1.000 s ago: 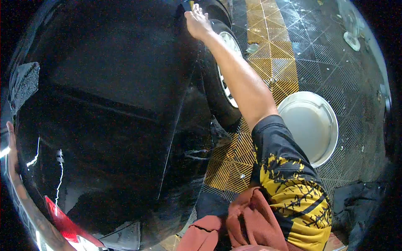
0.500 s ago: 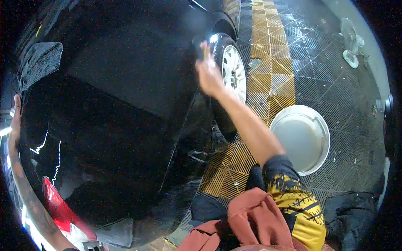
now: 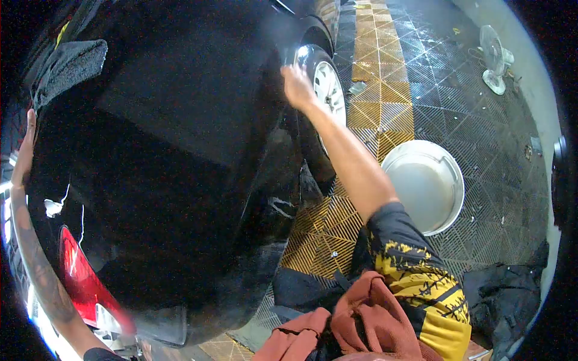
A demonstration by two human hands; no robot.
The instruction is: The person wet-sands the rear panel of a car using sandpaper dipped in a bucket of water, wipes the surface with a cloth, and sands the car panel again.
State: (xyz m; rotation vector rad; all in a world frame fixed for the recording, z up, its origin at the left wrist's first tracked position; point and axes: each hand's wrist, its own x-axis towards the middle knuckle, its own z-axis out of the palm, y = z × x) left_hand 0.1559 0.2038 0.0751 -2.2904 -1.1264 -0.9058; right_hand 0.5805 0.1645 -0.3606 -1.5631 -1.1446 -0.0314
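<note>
My right hand [image 3: 297, 87] is closed beside the black car body [image 3: 174, 138], close to the top of the rear wheel [image 3: 328, 90]. Blur and the small size hide whatever its fingers hold. At the far left, my left hand [image 3: 27, 141] lies along the car's edge with fingers stretched out, seen side-on. A dark grey towel [image 3: 75, 66] rests on the car just above that hand. Below, near my left forearm, is the red tail light [image 3: 84, 271].
A round white basin [image 3: 424, 186] of cloudy water stands on the grey and yellow grid floor, right of my arm. A white fan [image 3: 494, 57] is by the wall. Dark cloth [image 3: 503, 301] lies at lower right. A reddish-brown cloth [image 3: 373, 319] hangs over me.
My right hand has shifted slightly down against the car, and its fingers look more curled. My left hand appears a little higher. The whole view has moved slightly.
</note>
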